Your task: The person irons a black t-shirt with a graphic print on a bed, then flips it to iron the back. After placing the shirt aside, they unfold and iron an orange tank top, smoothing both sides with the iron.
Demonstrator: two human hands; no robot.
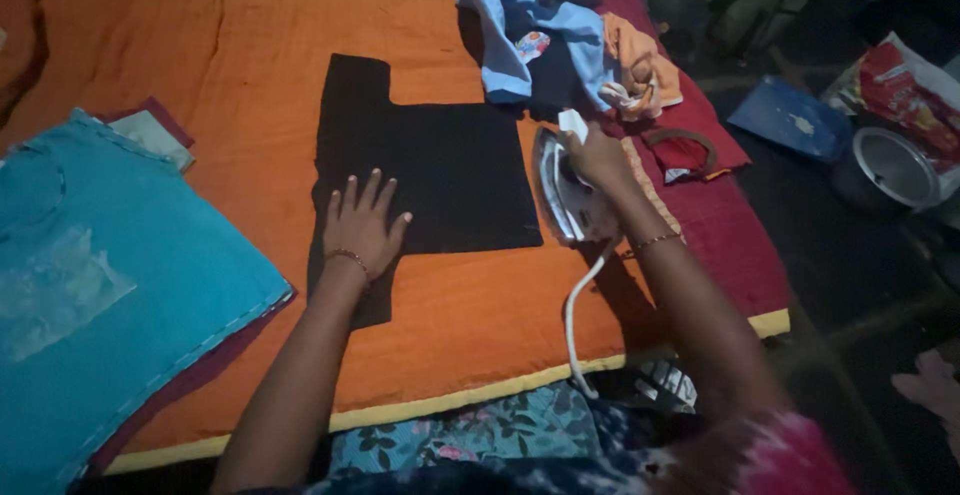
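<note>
- A heap of light blue and peach clothes (560, 40) lies at the far edge of the orange quilt (250, 25), a folded teal cloth (110, 285) at its left edge; a steel pot (890, 167) sits on the floor beyond the right edge.
- The black garment (440, 170) lies flat and smooth, mid-quilt.
- The left hand (362, 223) presses its near left part, fingers spread.
- The right hand (598, 155) is clamped on a white iron (562, 193) tipped at the garment's right edge, cord (573, 325) trailing toward the near edge.

Left hand (362, 225): laid flat, fingers spread, arm stretched forward.
Right hand (598, 158): closed in a grip, wrist bent.
</note>
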